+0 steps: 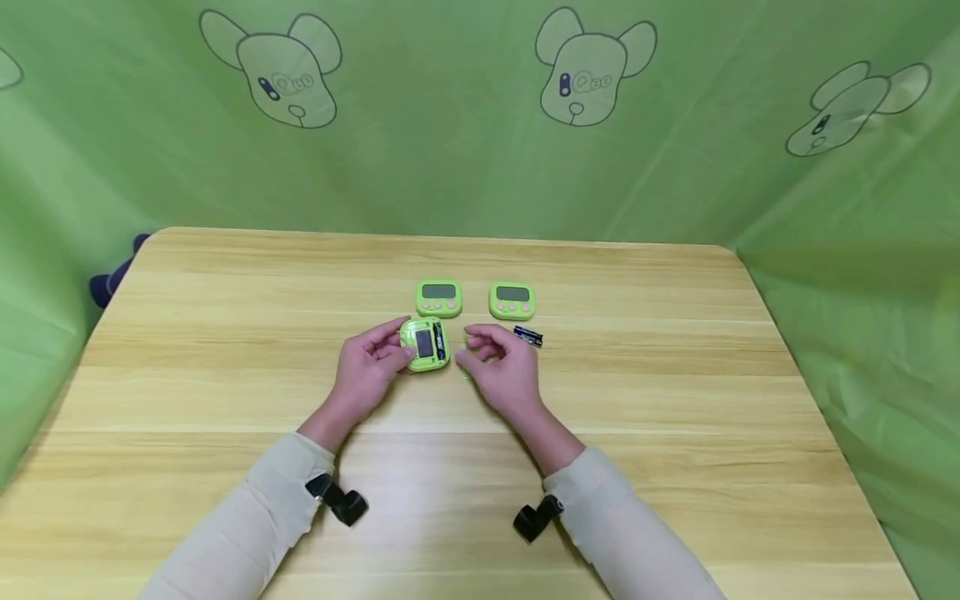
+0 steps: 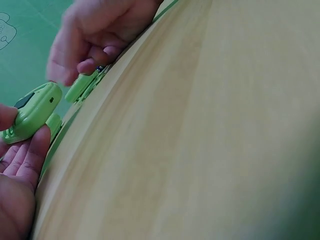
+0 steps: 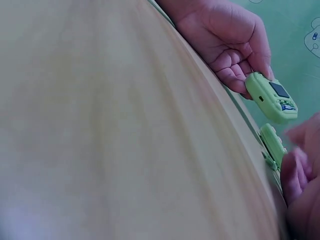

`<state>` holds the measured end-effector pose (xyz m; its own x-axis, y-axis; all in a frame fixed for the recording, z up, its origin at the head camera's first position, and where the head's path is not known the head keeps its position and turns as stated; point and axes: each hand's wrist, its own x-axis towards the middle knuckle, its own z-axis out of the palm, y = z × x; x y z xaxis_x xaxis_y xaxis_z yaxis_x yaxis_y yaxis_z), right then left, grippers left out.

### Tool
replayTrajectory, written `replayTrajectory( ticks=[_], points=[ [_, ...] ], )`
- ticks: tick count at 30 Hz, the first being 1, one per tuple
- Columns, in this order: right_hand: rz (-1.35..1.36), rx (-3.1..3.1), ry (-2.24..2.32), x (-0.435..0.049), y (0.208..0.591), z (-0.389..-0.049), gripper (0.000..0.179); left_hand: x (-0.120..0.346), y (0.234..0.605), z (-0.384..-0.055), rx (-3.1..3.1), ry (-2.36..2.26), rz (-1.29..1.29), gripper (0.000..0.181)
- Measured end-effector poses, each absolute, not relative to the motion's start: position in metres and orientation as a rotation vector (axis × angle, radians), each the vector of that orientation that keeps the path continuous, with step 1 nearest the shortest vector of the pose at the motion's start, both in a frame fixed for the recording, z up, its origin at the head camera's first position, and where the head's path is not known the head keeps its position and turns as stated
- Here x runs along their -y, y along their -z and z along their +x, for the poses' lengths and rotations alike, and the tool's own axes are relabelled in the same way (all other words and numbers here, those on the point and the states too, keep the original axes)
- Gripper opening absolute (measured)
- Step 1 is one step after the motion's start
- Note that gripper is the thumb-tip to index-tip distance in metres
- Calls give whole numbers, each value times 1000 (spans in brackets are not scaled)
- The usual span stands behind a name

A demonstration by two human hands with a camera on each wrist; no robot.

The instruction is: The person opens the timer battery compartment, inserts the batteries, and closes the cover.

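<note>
While the left hand (image 1: 363, 367) grips a green timer (image 1: 423, 343) above the surface (image 1: 427, 500), battery (image 1: 439, 342) exposed, the right hand (image 1: 510, 375) sits just beside it, fingers curled; whether they hold anything cannot be determined.

Free passage over the pale wood-grain surface (image 1: 712, 400) runs outside each arm, along the far strip before the hanging green fabric curtain (image 1: 480, 183), and between the left beige sleeve (image 1: 240, 521) and right beige sleeve (image 1: 630, 525), where two black wrist-worn cameras (image 1: 348, 507) project inward. At centre, the left hand (image 1: 365, 367), its lime-green rounded device (image 1: 425, 344) and the right hand (image 1: 506, 367) leave only a slim gap. Beyond them, two lime-green rounded-square display units (image 1: 512, 313) flank a narrow lane, with dark cylindrical batteries (image 1: 528, 336) obstructing just beside the right hand.
</note>
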<state>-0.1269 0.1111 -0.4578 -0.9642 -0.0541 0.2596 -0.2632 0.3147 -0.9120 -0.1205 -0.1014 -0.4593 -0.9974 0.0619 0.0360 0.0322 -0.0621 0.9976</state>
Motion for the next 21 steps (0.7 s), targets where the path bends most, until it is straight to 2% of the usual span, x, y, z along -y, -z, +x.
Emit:
replayTrajectory(
  ticks=[6,11,21],
  points=[
    [177,2605,-1435,-112,452,-124,42,103,460,-121,-2148,-2271,116,47],
    [103,2765,-1455,-109,439,-125,45,102,461,-121,-2163,-2257,124,47],
    [-43,2694,-1780,-120,437,-128,24,101,461,-120,-2180,-2239,137,47]
  ],
)
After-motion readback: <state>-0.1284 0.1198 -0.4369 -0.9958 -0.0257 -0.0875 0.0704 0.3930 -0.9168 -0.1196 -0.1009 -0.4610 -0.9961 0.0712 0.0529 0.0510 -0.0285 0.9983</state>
